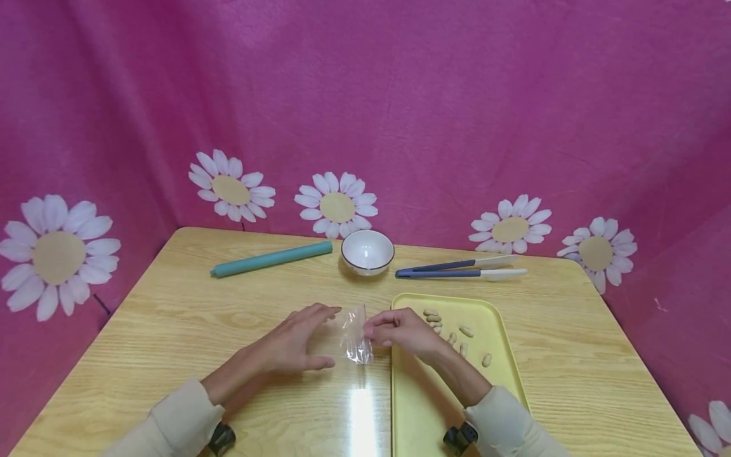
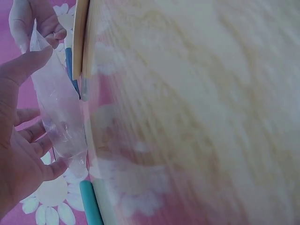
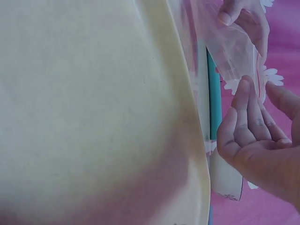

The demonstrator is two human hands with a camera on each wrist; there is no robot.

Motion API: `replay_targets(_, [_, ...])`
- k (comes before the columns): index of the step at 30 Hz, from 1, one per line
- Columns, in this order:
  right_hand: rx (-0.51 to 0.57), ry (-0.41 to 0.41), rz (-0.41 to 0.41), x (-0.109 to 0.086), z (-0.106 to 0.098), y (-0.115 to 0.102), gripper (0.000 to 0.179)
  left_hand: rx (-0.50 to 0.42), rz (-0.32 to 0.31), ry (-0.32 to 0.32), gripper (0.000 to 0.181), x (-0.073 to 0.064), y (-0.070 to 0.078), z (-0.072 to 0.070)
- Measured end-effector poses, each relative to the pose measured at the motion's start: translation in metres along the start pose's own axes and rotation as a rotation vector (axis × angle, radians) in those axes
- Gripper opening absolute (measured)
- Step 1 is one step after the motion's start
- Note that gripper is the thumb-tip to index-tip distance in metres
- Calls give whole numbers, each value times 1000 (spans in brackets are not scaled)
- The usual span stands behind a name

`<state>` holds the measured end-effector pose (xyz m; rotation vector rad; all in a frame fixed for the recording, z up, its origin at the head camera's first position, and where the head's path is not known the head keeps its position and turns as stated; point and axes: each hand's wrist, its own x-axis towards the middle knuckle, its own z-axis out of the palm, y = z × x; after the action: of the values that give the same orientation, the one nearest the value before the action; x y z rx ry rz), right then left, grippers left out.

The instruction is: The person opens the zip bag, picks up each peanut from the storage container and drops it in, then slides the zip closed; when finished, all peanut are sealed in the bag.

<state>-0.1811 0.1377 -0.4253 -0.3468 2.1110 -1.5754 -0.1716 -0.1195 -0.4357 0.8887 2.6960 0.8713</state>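
A clear plastic zip bag (image 1: 356,336) with a red line along its mouth stands over the table between the two hands. My right hand (image 1: 402,330) pinches the bag's right edge between thumb and fingers, above the tray's left rim. On the bag's other side is my left hand (image 1: 294,343), thumb and fingers spread wide apart. Seen from the left wrist, the left fingers (image 2: 35,133) lie close along the bag (image 2: 63,112). Several unshelled peanuts (image 1: 466,331) lie on the yellow tray (image 1: 497,317), partly hidden by the right forearm.
Toward the back edge of the wooden table (image 1: 274,304) lie a green rolling-pin-like stick (image 1: 271,259), a white bowl (image 1: 368,254) with a dark rim, and blue-and-white tongs (image 1: 451,270). A pink flowered cloth (image 1: 365,114) hangs behind.
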Motion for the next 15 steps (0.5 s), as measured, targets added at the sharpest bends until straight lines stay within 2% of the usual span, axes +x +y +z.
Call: replay_targets(15, [81,-36,8,2,1,4,30,-15,17,9,82,0,1,3])
